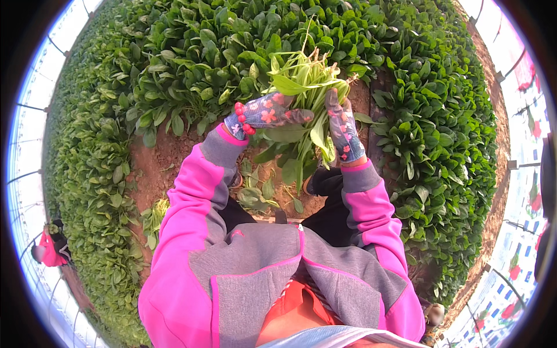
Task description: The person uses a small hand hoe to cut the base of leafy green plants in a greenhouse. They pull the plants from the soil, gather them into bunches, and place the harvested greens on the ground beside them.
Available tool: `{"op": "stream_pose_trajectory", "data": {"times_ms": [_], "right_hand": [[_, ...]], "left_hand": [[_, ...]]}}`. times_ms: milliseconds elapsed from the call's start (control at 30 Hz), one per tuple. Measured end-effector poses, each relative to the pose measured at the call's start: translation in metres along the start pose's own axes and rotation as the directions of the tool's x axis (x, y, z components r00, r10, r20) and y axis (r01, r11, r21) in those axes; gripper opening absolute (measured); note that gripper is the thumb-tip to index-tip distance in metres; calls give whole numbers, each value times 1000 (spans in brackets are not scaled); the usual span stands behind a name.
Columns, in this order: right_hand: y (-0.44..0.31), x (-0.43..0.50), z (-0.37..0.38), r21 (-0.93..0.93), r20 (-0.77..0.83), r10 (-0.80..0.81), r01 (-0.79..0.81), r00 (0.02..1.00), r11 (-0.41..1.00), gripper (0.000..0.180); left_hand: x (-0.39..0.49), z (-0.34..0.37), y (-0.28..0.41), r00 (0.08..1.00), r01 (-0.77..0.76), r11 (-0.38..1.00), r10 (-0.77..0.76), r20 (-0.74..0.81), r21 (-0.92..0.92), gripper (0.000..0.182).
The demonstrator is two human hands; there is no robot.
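Observation:
Both my hands wear blue-grey gloves with a pink flower print and hold one bunch of pulled leafy greens [311, 87], which look like spinach. The roots point up and away from me, and the leaves hang down towards my feet. My left hand [272, 112] is around the bunch from the left, its thumb across the stems; a red bead bracelet [240, 117] circles that wrist. My right hand [341, 122] presses on the bunch's right side with its fingers upward. The palms are partly hidden by the leaves.
Dense leafy plants [174, 65] grow ahead and on both sides. Loose leaves [256, 195] lie on bare soil [150, 167] between my feet. A small pile of picked greens [154, 219] lies left. Another person [52, 250] is at far left; part of someone shows at lower right.

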State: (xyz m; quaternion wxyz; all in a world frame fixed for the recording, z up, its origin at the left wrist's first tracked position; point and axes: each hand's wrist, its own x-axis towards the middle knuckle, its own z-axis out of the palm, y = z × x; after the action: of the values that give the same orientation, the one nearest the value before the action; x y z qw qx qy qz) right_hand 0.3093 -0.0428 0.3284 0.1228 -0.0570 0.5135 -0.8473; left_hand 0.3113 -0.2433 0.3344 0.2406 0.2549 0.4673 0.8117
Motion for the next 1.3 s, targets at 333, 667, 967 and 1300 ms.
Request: {"op": "stream_pose_trajectory", "data": {"times_ms": [333, 667, 967, 1300], "right_hand": [[21, 5, 33, -160, 219, 68, -33, 973, 987, 48], [11, 13, 19, -192, 64, -100, 111, 993, 975, 50], [27, 18, -17, -45, 339, 19, -4, 941, 999, 88], [31, 11, -14, -311, 400, 80, 52, 913, 949, 70]], "left_hand": [[-37, -31, -37, 993, -115, 484, 80, 87, 867, 54], [-57, 32, 24, 927, 247, 428, 157, -341, 869, 37], [-49, 39, 80, 722, 60, 525, 564, -400, 849, 26], [-55, 34, 66, 862, 103, 597, 344, -371, 795, 27]]}}
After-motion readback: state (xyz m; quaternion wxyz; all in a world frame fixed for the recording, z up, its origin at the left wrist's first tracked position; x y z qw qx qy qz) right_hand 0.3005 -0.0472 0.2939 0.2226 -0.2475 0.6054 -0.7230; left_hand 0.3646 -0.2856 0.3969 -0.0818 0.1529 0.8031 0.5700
